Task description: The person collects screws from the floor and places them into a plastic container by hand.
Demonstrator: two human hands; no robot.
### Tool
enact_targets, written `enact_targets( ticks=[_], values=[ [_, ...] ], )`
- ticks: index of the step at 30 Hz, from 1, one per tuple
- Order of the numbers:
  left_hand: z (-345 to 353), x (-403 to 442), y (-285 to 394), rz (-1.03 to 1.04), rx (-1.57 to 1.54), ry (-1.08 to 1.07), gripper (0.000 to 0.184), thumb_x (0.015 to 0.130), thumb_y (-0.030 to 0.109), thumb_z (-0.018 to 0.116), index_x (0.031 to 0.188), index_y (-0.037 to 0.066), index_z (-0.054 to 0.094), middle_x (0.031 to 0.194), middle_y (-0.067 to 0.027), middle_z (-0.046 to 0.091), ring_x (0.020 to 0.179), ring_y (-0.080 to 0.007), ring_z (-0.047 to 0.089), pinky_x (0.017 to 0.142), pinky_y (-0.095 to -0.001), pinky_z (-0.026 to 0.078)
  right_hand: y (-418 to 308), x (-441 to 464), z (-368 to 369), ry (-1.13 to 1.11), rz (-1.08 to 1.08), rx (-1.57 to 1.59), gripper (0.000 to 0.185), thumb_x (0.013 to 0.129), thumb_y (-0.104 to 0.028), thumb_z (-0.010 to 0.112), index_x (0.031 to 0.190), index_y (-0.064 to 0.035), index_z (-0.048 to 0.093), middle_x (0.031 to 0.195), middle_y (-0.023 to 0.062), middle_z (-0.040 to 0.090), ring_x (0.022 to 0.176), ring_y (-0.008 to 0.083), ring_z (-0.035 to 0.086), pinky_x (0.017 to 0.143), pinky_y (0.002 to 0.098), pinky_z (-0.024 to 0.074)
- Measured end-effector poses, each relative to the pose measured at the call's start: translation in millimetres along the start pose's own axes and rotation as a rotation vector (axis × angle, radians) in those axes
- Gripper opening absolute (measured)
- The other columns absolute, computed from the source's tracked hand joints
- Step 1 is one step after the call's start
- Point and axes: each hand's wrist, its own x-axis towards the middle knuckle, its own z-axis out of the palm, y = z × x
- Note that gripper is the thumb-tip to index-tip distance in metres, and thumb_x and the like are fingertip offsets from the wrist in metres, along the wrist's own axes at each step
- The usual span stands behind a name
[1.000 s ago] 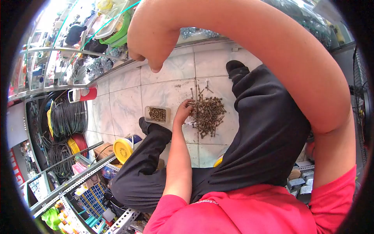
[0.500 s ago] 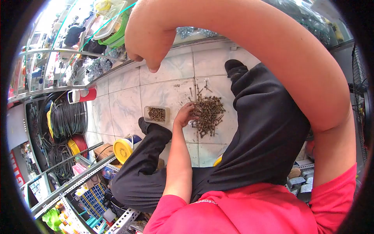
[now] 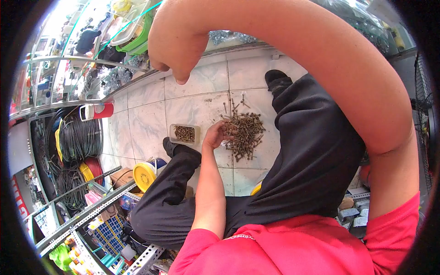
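Note:
My left hand (image 3: 215,134) reaches down to a pile of brownish screws (image 3: 246,135) on the floor. Its fingers are apart at the pile's left edge, and I see nothing held in them. Left of this hand is a clear plastic container (image 3: 197,135) with more screws (image 3: 184,133) inside. Close to the camera, at upper left, my right hand (image 3: 176,43) is raised well above the floor. Its fingers look curled in, and whatever they may hold is hidden. The right forearm arches across the top of the view.
My legs in black trousers (image 3: 307,151) are on both sides of the pile. A yellow-lidded bucket (image 3: 144,178), coiled cables (image 3: 81,140) and a metal rack (image 3: 87,213) are at left. Glass shelving (image 3: 59,62) borders the tiled floor (image 3: 192,107). A red-and-white container (image 3: 97,111) stands near the cables.
My left hand has shifted very slightly at the edge of the pile, its fingers a little farther among the screws. The right hand and the container stay almost the same.

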Motion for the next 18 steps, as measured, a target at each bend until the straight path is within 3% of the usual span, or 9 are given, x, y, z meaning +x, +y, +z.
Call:
enact_targets(
  ticks=[3, 9, 11, 12, 15, 18],
  values=[
    [-12.6, 1.0, 0.9, 0.022, -0.051, 0.067, 0.031, 0.102, 0.033, 0.056, 0.123, 0.011, 0.06, 0.106, -0.01, 0.071, 0.093, -0.0264, 0.07, 0.076, -0.0421, 0.058, -1.1, -0.5, -2.4, -0.01, 0.002, -0.006, 0.047, 0.09, -0.038, 0.066, 0.126, -0.0088, 0.07, 0.13, 0.013, 0.068, 0.119, 0.032, 0.063, 0.1, 0.0465, 0.0489],
    [-60.9, -28.2, 26.7, 0.397, -0.094, 0.37, 0.017, 0.1, 0.027, 0.06, 0.112, 0.015, 0.06, 0.092, -0.0033, 0.066, 0.077, -0.0181, 0.064, 0.063, -0.0344, 0.052, -14.7, -24.0, -4.1, 0.044, 0.141, 0.024, 0.046, 0.09, -0.037, 0.065, 0.126, -0.0098, 0.071, 0.126, 0.0124, 0.069, 0.115, 0.031, 0.064, 0.099, 0.0466, 0.0497],
    [-74.7, -42.9, 39.3, 0.467, -0.048, 0.617, 0.015, 0.098, 0.027, 0.063, 0.107, 0.015, 0.059, 0.092, -0.0024, 0.066, 0.081, -0.0157, 0.064, 0.063, -0.0354, 0.051, -21.1, -25.5, -2.5, 0.057, 0.182, 0.024, 0.045, 0.09, -0.036, 0.064, 0.126, -0.0101, 0.071, 0.126, 0.0122, 0.069, 0.115, 0.0306, 0.064, 0.098, 0.0468, 0.05],
    [-117.8, -38.8, 30.6, 0.507, -0.044, 0.585, 0.02, 0.096, 0.024, 0.064, 0.111, 0.012, 0.061, 0.094, -0.0029, 0.066, 0.085, -0.0213, 0.065, 0.065, -0.0357, 0.053, -19.9, -25.1, -2.2, 0.053, 0.179, 0.024, 0.044, 0.09, -0.035, 0.063, 0.126, -0.0103, 0.071, 0.126, 0.0122, 0.069, 0.115, 0.0305, 0.064, 0.098, 0.047, 0.0501],
    [-119.4, -50.9, 35.3, 0.379, 0.356, 1.031, 0.034, 0.093, 0.026, 0.067, 0.119, 0.007, 0.061, 0.096, -0.0042, 0.068, 0.088, -0.0294, 0.067, 0.074, -0.0409, 0.055, -5.2, -23.0, -4.6, -0.001, 0.08, 0.035, 0.044, 0.09, -0.033, 0.062, 0.126, -0.0103, 0.071, 0.127, 0.0124, 0.068, 0.116, 0.0305, 0.063, 0.097, 0.0475, 0.0503],
    [-117.4, -52.2, 35.1, 0.332, 0.879, 1.175, 0.038, 0.091, 0.022, 0.066, 0.119, -0.003, 0.061, 0.105, -0.0167, 0.071, 0.096, -0.0341, 0.069, 0.085, -0.0459, 0.054, -6.9, -28.4, -2.3, 0.034, 0.093, 0.046, 0.043, 0.09, -0.032, 0.062, 0.126, -0.0097, 0.071, 0.127, 0.0128, 0.068, 0.116, 0.0306, 0.063, 0.096, 0.0475, 0.0503]
  ],
)
